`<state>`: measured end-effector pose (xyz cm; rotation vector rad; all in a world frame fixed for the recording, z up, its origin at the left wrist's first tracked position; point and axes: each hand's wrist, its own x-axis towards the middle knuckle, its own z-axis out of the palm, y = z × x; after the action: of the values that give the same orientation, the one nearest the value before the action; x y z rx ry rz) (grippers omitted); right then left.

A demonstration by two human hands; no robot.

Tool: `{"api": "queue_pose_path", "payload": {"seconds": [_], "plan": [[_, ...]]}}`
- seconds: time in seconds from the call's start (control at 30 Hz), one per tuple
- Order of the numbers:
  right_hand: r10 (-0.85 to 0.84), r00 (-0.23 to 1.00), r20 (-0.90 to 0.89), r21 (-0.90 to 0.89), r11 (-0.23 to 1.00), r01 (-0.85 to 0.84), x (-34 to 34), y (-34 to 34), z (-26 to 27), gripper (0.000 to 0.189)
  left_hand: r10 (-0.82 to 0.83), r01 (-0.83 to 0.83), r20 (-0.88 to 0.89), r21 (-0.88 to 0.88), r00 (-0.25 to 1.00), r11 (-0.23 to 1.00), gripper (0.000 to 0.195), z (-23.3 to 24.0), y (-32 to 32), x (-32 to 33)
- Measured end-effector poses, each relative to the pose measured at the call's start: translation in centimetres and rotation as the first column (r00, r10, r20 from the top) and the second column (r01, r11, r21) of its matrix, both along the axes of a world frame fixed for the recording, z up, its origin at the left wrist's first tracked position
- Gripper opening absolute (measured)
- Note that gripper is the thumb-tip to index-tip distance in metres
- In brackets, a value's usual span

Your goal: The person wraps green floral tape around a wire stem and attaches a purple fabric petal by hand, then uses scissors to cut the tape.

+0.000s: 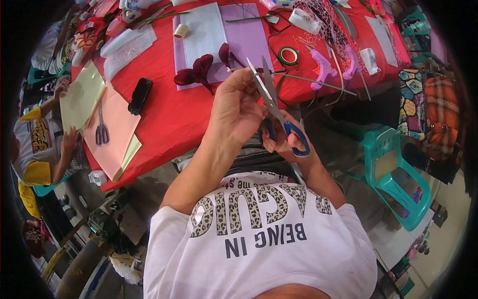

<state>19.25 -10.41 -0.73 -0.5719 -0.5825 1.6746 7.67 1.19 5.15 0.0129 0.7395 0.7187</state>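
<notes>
My left hand point(235, 101) is raised over the table's near edge, its fingertips pinching a thin green stem point(317, 83) that runs out to the right. Scissors point(275, 109) with blue handles are in my right hand point(282, 148). Their blades are spread and point up, beside my left fingertips. Just beyond my left hand is a single dark red petal point(225, 55); whether it is joined to the stem I cannot tell. Dark red velvety petals point(198, 71) lie to the left, partly on lilac sheets point(246, 33).
On the red-covered table point(168, 123) are green tape point(288, 55), pink glue guns point(322, 69), a thread spool point(181, 31) and a black case point(140, 96). Another person point(41, 145) holds a yellowish sheet point(82, 99) at left. A green plastic chair point(388, 164) stands at right.
</notes>
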Motion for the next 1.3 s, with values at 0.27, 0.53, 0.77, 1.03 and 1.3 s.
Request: {"api": "queue_pose_path", "payload": {"seconds": [0.27,0.53,0.77,1.03,1.3], "plan": [[-0.02,1.0,0.012,0.017,1.0,0.02,-0.2,-0.1,-1.6,0.069,-0.013,0.013,0.023,0.009,1.0,1.0,0.01,-0.6,0.0,-0.3],[0.01,1.0,0.018,-0.015,1.0,-0.01,0.5,-0.8,-2.2,0.06,-0.026,0.027,-0.029,0.065,0.999,0.997,0.01,-0.8,0.2,-0.2],[0.276,0.914,0.297,-0.066,0.961,-0.269,5.1,-2.6,1.8,0.051,0.27,-0.168,-0.222,0.39,0.937,0.905,0.009,-5.3,3.5,-1.7],[-0.242,0.476,0.845,0.094,0.945,0.314,16.8,-4.1,6.8,0.036,0.549,-0.174,-0.315,0.728,0.774,0.663,0.011,-4.5,5.0,-9.3],[-0.038,-0.495,0.868,0.199,0.94,0.276,18.0,5.4,0.2,0.029,0.493,-0.175,-0.271,0.71,0.827,0.682,0.008,-4.2,2.6,-11.4]]}}
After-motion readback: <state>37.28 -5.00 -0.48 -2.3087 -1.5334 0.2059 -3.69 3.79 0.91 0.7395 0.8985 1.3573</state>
